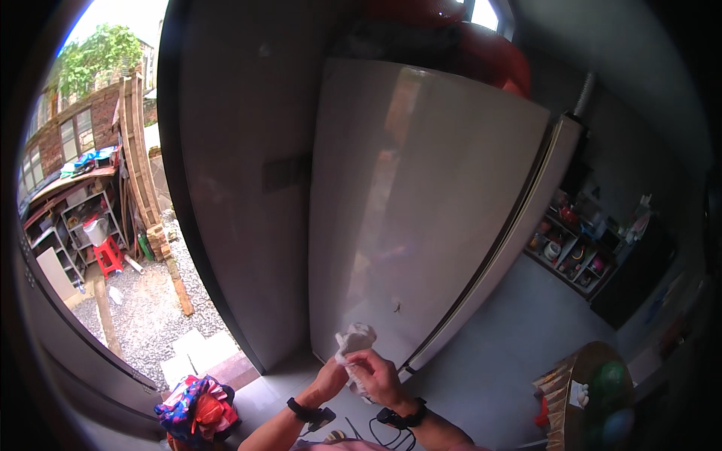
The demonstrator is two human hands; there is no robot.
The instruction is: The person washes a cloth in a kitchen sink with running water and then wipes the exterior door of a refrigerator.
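Observation:
A crumpled whitish cloth [356, 338] is bunched between my two hands, low in front of a refrigerator's smooth side panel [428, 197]. My right hand [377, 376] pinches the cloth from the right, its fingers folded over the middle. From the left, my left hand [330, 379] grips it too, though its fingertips are partly hidden behind cloth and right hand. One end of the cloth sticks up above the fingers, and another part hangs below. Both wrists wear a black strap with a small device. On the panel, above and right of the cloth, is a small dark mark [397, 307].
A doorway at left opens onto gravel [141, 304] with a red stool [107, 256]. A pile of colourful fabric [197, 409] stands by the threshold. Dark cables [389, 434] run below my wrists. At right are a round table [592, 389] and a low shelf unit [575, 259].

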